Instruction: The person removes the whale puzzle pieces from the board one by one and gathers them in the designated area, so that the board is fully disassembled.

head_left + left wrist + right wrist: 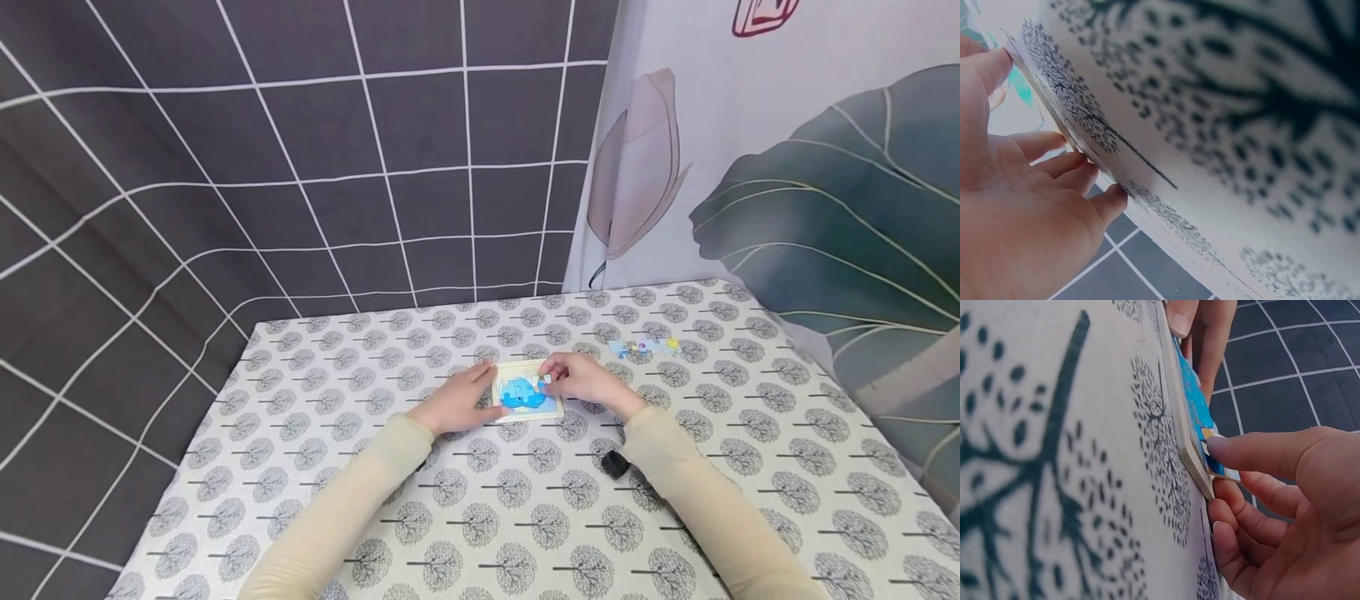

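Note:
A small framed jigsaw puzzle [531,414] with a blue picture lies on the table. My left hand [459,402] rests along its left side, thumb over the near corner and fingers stretched to the far one. In the left wrist view, the fingertips [1075,159] touch the frame's edge. At the right side, my right hand [585,379] pinches a puzzle piece [1213,453] between thumb and index finger. This piece is tilted and juts over the frame's edge in the right wrist view. The other right fingers curl beside and below the frame. My thumb hides part of the piece.
Several loose puzzle pieces [643,347], one with a yellow sun, lie farther back on the right. A small black object [615,463] shows beside the right wrist. Behind the tree-print tablecloth [450,533] hangs a dark grid-patterned curtain [420,133].

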`<state>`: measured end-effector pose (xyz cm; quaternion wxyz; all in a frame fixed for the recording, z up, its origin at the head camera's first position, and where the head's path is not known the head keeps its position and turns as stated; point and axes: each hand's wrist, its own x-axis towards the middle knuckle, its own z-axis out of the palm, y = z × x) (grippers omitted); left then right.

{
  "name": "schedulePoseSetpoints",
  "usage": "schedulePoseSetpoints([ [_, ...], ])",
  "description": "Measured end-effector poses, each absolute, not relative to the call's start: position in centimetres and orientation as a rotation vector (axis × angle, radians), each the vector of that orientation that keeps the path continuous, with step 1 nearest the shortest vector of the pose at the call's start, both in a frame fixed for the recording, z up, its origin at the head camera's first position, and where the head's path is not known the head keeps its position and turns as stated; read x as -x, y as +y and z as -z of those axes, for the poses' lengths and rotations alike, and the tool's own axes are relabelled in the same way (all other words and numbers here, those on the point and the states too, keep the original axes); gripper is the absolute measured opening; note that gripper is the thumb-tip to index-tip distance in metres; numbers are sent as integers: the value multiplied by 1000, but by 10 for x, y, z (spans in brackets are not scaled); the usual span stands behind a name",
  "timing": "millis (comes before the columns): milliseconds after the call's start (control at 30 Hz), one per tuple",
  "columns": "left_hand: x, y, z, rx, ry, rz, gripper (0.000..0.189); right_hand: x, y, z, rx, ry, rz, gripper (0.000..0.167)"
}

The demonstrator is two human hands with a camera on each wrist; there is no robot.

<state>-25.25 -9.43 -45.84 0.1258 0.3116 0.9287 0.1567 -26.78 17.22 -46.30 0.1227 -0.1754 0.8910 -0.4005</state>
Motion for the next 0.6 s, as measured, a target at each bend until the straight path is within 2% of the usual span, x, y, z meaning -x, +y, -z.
schedulePoseSetpoints([
  [300,252,-95,459,-943,2706,-456,77,267,168,465,495,2654,1169,18],
  [600,256,-94,465,-1039,2697,-377,63,267,165,463,499,2690,1147,19],
])
